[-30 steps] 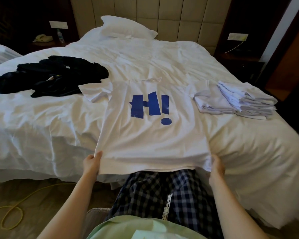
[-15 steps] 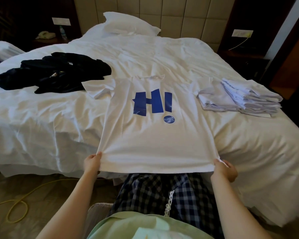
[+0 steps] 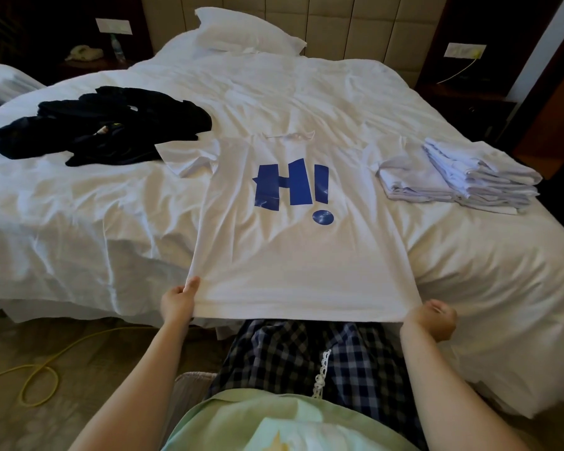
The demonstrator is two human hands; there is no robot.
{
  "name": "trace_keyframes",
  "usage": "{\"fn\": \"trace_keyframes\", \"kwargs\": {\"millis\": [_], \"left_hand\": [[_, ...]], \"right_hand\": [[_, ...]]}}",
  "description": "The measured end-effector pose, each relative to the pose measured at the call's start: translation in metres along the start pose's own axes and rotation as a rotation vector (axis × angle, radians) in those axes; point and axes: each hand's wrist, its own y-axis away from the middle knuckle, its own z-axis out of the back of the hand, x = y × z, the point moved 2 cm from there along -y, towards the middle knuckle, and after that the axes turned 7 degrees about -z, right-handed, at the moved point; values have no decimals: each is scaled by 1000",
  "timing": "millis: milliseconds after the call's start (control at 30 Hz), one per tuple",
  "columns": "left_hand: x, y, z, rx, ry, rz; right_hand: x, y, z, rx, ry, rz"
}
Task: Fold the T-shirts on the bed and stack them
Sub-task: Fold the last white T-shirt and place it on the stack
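Note:
A white T-shirt (image 3: 290, 255) with a blue "H!" print lies face up on the bed (image 3: 79, 222), its hem hanging past the near edge. My left hand (image 3: 178, 299) pinches the hem's left corner. My right hand (image 3: 432, 320) grips the hem's right corner, fingers curled under the cloth. The shirt is pulled taut between them. A stack of folded white T-shirts (image 3: 463, 177) sits on the bed to the right. A heap of black garments (image 3: 105, 125) lies at the left.
A white pillow (image 3: 248, 34) rests at the headboard. A yellow cable (image 3: 39, 375) loops on the floor at the left. Dark nightstands flank the bed. My checked shorts are pressed against the bed's near edge.
Both hands have drawn the hem toward me and slightly lower, stretching the shirt flatter. My right hand has turned with its fingers curled under the corner.

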Motion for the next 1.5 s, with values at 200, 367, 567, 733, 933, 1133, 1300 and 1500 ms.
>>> {"fn": "trace_keyframes", "kwargs": {"millis": [200, 367, 567, 733, 933, 1133, 1300, 1500], "left_hand": [[-6, -3, 1, 63, -219, 39], [-44, -15, 3, -41, -179, -95], [-100, -54, 2, -75, -141, -216], [-129, -104, 5, -48, -39, -177], [-167, -148, -15, 89, 346, 40], [-177, -179, -49, 211, 603, 189], [-194, -210, -73, 192, 635, 113], [-229, -246, -90, 1, 700, 49]], "right_hand": [[13, 9, -6, -21, 321, 171], [43, 18, -38, 45, 376, 460], [78, 52, -98, 257, 360, 639], [95, 85, -152, 460, 400, 710], [110, 126, -217, 687, 461, 734], [111, 147, -270, 883, 542, 725], [106, 137, -299, 955, 585, 665], [112, 129, -329, 1046, 558, 558]]}}
